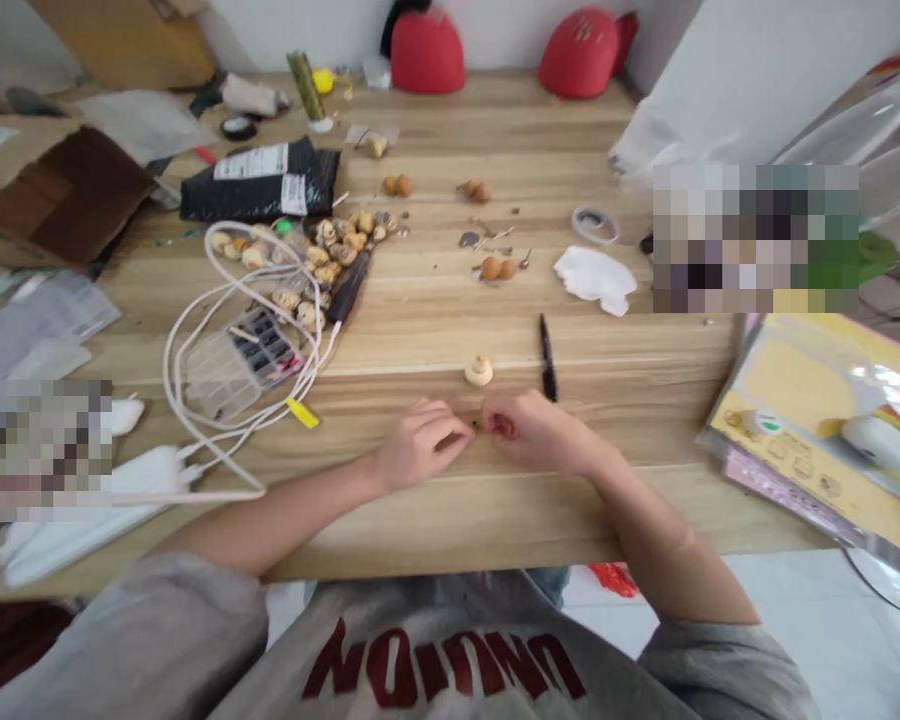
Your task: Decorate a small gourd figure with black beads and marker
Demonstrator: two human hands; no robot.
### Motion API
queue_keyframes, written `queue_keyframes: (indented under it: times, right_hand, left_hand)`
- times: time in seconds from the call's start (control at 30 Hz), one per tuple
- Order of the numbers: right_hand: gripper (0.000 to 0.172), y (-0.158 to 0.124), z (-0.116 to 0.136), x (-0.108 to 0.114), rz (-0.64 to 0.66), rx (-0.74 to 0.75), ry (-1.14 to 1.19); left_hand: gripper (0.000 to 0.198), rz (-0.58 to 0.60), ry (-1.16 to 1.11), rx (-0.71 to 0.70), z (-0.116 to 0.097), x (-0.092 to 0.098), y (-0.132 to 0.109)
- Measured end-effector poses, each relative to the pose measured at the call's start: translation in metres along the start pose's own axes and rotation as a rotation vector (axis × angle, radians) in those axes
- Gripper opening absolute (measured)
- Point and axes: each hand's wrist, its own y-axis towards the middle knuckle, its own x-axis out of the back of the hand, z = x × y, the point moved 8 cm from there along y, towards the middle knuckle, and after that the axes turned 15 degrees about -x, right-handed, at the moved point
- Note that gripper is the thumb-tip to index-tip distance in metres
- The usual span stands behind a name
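My left hand [420, 445] and my right hand [534, 430] lie close together on a wooden table [390, 530], fingertips facing each other. A small dark piece [475, 425] shows at the left fingertips. A small red object [503, 426] sits in the right fingers, partly hidden. Just beyond the hands stand a small cream gourd-shaped piece [478, 372] and a black pen [547, 358]. Small brown gourds [491, 268] lie farther up the table.
A heap of small dried gourds [337, 250] lies left of centre, tangled with a white cable [217, 330] beside a plastic compartment box [244, 362]. A white paper scrap [596, 280], a black bag [259, 182] and a printed package [817, 420] lie around them.
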Motion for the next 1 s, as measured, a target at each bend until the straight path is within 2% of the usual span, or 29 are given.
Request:
queue_keyframes:
  times: [0.27, 0.5, 0.73, 1.0]
  right_hand:
    - [0.013, 0.002, -0.019, 0.026, -0.104, -0.081, 0.040]
    - [0.016, 0.000, -0.036, 0.039, -0.131, -0.181, 0.027]
    - [0.017, -0.012, -0.062, 0.075, -0.371, -0.253, 0.067]
    - [0.018, -0.012, -0.064, 0.074, -0.339, -0.257, 0.021]
  left_hand:
    - [0.014, 0.006, 0.012, 0.126, 0.015, -0.003, -0.009]
    - [0.023, 0.087, 0.048, 0.055, 0.010, -0.006, -0.008]
    - [0.023, 0.296, 0.144, -0.078, 0.000, -0.023, -0.006]
    - [0.022, 0.306, 0.153, -0.046, 0.002, -0.023, -0.006]
